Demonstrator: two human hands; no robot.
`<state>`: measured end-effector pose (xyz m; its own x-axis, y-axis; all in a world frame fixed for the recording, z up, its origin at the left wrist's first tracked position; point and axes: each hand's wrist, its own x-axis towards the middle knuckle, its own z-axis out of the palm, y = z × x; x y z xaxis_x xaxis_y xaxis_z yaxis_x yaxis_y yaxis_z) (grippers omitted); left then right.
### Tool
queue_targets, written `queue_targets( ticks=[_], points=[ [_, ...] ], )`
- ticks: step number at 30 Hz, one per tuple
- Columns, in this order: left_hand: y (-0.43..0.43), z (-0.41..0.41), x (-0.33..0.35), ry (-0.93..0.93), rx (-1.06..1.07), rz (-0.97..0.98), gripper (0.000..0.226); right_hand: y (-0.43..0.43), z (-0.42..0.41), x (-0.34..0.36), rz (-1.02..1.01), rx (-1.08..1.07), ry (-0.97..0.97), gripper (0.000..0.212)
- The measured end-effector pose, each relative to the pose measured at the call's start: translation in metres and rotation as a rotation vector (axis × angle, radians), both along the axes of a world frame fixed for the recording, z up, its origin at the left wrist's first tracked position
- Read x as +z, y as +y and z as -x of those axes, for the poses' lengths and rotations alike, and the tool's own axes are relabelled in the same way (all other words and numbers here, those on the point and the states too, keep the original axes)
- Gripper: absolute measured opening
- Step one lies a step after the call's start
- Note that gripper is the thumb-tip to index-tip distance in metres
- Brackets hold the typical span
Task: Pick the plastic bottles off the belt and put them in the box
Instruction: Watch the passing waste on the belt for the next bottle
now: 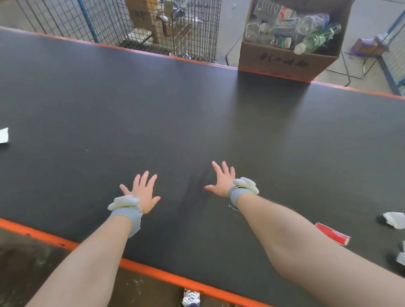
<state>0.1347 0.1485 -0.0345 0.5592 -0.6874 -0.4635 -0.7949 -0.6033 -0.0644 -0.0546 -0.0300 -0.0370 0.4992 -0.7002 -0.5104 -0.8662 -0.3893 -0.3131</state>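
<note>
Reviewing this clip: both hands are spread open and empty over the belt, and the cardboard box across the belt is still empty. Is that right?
Not quite. The head view shows the cardboard box across the belt already holding several plastic bottles, clear ones and a green one. The rest stands: the left hand and right hand are spread open and empty over the belt.

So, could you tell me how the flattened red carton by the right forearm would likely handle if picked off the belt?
The red carton looks crushed flat, so probably light and bendy. Lying flush on the belt, it may need an edge pinch. It seems unlikely to roll.
</note>
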Motion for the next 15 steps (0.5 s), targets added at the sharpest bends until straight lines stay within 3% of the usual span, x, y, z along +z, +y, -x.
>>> queue_targets(
  ticks=[6,9,15],
  points=[
    [0.006,-0.013,0.003,-0.023,0.084,0.001,0.066,-0.020,-0.005,0.012,-0.020,-0.029,0.081,0.096],
    [0.011,-0.017,0.000,0.067,0.158,-0.023,0.065,-0.022,-0.003,0.006,-0.079,-0.067,0.146,0.091],
    [0.023,-0.010,-0.014,0.146,0.075,-0.087,0.061,0.007,0.006,-0.030,-0.146,-0.055,0.227,0.086]
  ],
)
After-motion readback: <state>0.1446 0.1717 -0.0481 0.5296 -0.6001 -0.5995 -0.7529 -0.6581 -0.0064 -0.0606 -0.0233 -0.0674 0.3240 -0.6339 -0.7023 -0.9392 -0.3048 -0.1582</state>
